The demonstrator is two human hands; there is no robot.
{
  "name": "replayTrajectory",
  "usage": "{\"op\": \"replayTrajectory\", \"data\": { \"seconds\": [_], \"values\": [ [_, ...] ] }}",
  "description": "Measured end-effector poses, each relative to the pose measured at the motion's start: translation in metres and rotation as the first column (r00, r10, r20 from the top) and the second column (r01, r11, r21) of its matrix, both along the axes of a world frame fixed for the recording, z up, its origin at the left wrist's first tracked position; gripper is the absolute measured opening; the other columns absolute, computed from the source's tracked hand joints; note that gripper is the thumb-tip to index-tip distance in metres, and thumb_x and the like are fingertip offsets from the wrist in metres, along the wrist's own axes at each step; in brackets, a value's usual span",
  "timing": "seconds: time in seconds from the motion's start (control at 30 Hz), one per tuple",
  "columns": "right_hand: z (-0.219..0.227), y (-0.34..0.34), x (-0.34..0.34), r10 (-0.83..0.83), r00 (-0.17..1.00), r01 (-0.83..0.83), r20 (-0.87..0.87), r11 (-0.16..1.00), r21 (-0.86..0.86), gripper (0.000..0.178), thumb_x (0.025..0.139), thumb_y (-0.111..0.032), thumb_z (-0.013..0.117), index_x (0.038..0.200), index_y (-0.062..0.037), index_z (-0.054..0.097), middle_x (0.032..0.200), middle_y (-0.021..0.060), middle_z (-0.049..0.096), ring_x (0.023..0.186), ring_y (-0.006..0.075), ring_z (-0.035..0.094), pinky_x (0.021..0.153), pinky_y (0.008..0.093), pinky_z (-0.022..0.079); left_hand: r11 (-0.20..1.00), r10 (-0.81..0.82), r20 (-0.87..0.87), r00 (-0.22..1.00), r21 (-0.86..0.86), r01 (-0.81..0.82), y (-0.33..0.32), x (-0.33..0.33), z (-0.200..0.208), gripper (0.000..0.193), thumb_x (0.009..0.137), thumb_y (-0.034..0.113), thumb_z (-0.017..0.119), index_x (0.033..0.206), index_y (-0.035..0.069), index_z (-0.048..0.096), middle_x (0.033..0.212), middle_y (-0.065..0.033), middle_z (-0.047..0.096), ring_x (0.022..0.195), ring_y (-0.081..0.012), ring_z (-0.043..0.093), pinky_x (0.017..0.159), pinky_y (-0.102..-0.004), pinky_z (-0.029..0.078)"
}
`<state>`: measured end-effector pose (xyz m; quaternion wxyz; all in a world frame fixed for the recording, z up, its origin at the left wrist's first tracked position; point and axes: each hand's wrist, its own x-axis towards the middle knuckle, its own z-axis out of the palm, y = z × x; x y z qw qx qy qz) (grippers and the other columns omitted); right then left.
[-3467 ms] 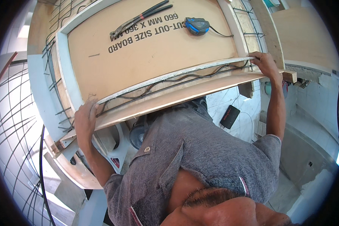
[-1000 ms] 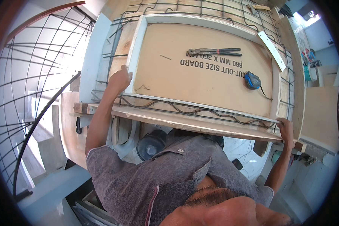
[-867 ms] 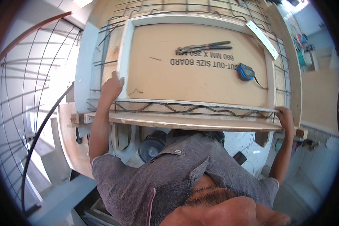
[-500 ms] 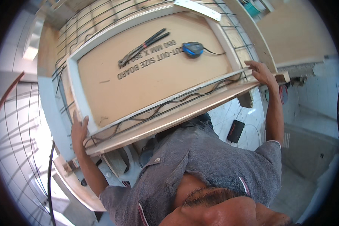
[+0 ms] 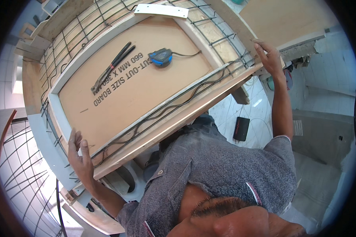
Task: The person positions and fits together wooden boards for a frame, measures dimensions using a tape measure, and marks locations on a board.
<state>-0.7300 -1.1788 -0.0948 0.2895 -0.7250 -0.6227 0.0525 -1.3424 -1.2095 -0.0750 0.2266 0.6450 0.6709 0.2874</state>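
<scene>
A white rectangular inner frame (image 5: 56, 107) surrounds a brown board (image 5: 138, 98) inside a larger wooden form. My left hand (image 5: 81, 158) is at the frame's near-left corner, thumb and fingers apart, partly covering that corner. My right hand (image 5: 269, 58) is over the near-right corner of the wooden form, its fingers stretched out with nothing in them. On the brown board lie nippers (image 5: 112, 67) with black-and-red handles and a blue-and-black tape measure (image 5: 160, 57) with a dark cord. A white perforated strip (image 5: 161, 10) rests across the frame's far-right corner.
Steel rods (image 5: 81, 33) form a grid around the frame, and wavy bars run beside the form's near board (image 5: 154, 138). A black box (image 5: 241, 128) lies on the tiled floor. Another rod mesh (image 5: 25, 166) stands at the left, and a large tan panel (image 5: 284, 21) at far right.
The view has shifted, so the form appears further left and more tilted. My right hand has moved outward from the inner frame's corner. My left hand stays near its corner, fingers more raised.
</scene>
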Motion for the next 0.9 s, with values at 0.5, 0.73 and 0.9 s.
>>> {"op": "replayTrajectory", "data": {
  "seconds": [0.5,0.73,0.9],
  "values": [
    [-0.016,-0.02,0.157,0.269,0.849,-0.105,-0.455,0.93,0.354,0.023,0.092,-0.012,0.055,0.11,-0.0005,0.063,0.107,0.0125,0.065,0.103,0.0193,0.059,0.092,0.0306,0.043,0.708,-0.681,-0.279,0.677,-0.015,0.706,0.166,0.485,-0.072,0.048,0.083,0.02,0.056,0.122,-0.005,0.044,0.122,-0.0253,0.05,0.111,-0.0375,0.051,0.095,-0.0442,0.041],
    [-0.034,-0.015,0.155,0.468,0.591,-0.373,-0.657,0.881,0.292,0.027,0.091,-0.017,0.056,0.109,0.0029,0.062,0.098,0.0123,0.066,0.089,0.0185,0.062,0.081,0.0293,0.047,0.839,-0.49,-0.494,0.719,-0.041,0.543,0.182,0.554,-0.171,0.028,0.079,0.01,0.053,0.101,-0.006,0.048,0.102,-0.0234,0.052,0.096,-0.0376,0.054,0.082,-0.0467,0.046],
    [-0.05,-0.014,0.15,0.376,0.224,-0.31,-0.899,0.902,0.3,0.024,0.092,-0.014,0.052,0.104,0.0037,0.063,0.085,0.0109,0.065,0.072,0.0132,0.06,0.067,0.0257,0.048,0.823,-0.426,-0.532,0.732,0.108,0.557,0.175,0.556,-0.174,0.029,0.08,0.013,0.055,0.101,-0.004,0.046,0.106,-0.0229,0.047,0.099,-0.0388,0.051,0.084,-0.0442,0.043]
  ]
}}
